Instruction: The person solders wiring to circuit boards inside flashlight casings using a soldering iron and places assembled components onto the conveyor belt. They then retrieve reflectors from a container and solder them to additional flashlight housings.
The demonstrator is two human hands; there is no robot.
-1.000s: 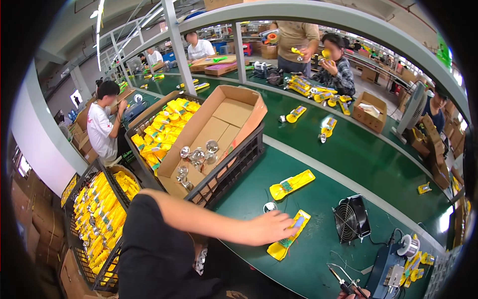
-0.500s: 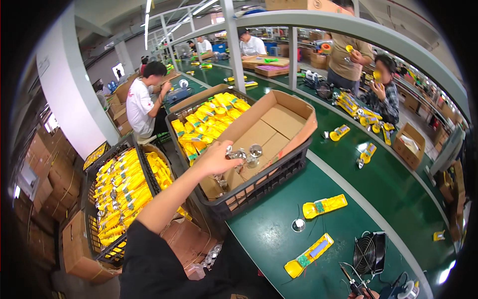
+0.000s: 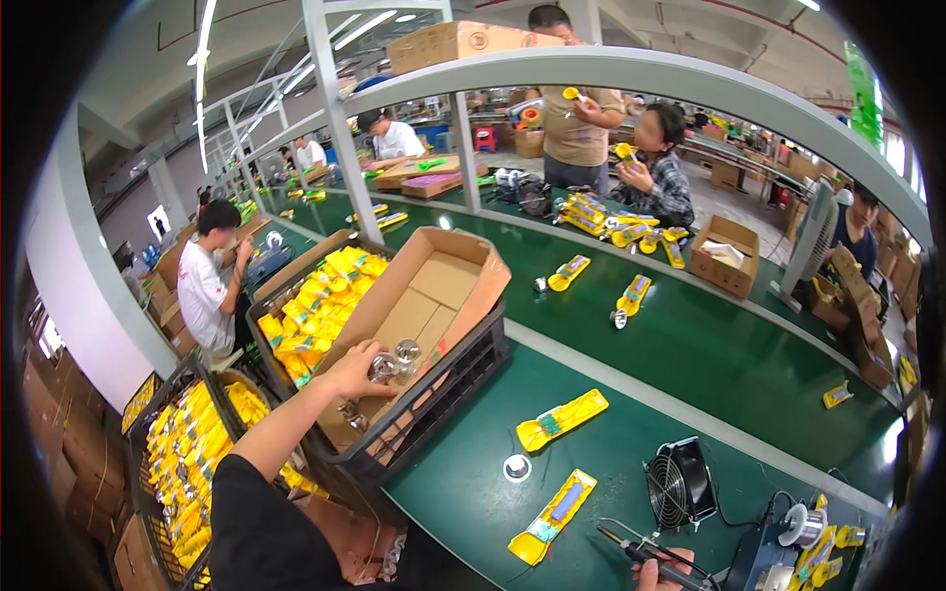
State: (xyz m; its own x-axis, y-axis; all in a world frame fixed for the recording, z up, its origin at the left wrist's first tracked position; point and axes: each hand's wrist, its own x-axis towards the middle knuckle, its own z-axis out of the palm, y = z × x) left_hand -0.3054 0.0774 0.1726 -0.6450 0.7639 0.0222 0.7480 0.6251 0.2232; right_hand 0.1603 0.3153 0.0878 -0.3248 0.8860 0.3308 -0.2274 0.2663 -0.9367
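Note:
My left hand (image 3: 353,372) reaches into a shallow cardboard box (image 3: 448,266), its thumb and fingers curled round shiny silver reflector cups (image 3: 384,368); how many it grips is partly hidden. Low in the view, my right hand (image 3: 662,571) holds a soldering iron (image 3: 631,544), its tip pointing up and left. On the green bench lie two yellow flashlight housings with wires, an upper one (image 3: 562,421) and a lower one (image 3: 554,517). A single silver reflector cup (image 3: 516,468) sits on the bench beside the upper housing.
A black crate (image 3: 434,394) full of yellow housings supports the box; another filled crate (image 3: 182,463) stands left. A black fan (image 3: 680,483) and a solder spool (image 3: 803,526) are at right. Beyond runs a green conveyor (image 3: 729,335) with housings; several people work around it.
The view has swung right, so the box and bench sit further left. My left hand stays at the reflector cups, fingers now closed round them. More of my right hand and soldering iron shows.

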